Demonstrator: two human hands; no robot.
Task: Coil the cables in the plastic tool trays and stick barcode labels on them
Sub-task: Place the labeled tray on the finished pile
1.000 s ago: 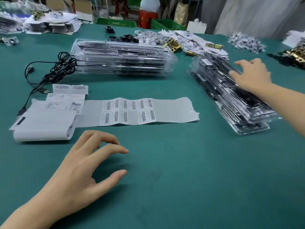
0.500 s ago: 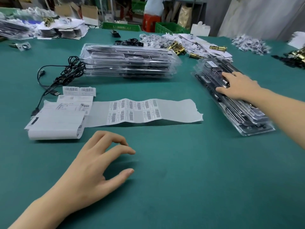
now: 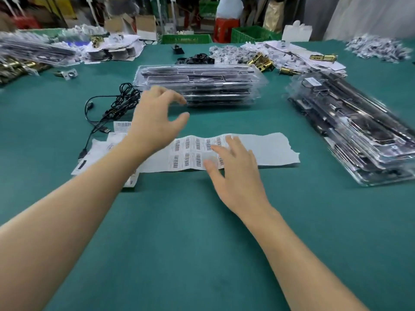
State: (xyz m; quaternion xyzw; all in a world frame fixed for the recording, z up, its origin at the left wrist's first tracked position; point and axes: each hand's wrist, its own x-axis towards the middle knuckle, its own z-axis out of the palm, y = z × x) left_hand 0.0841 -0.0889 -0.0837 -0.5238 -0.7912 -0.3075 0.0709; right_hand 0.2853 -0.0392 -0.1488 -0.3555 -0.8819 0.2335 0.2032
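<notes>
A white backing strip with several barcode labels (image 3: 265,149) lies across the middle of the green table. My right hand (image 3: 235,176) is over the strip's labelled part with its fingers spread and holds nothing. My left hand (image 3: 155,122) hovers farther back with fingers and thumb apart, close to the front left corner of a stack of clear plastic tool trays (image 3: 199,84). A second tray stack (image 3: 354,129) lies at the right. A tangle of black cables (image 3: 116,106) lies left of the centre stack.
Folded label sheets (image 3: 98,153) sit at the strip's left end. Brass hardware (image 3: 262,61), paper packets (image 3: 301,57) and more trays (image 3: 33,52) crowd the table's far side. Green crates (image 3: 251,34) stand behind it. Bare green surface (image 3: 179,243) fills the near part.
My right hand left the right tray stack and came over the label strip. My left hand rose from the near table and reached forward toward the centre stack.
</notes>
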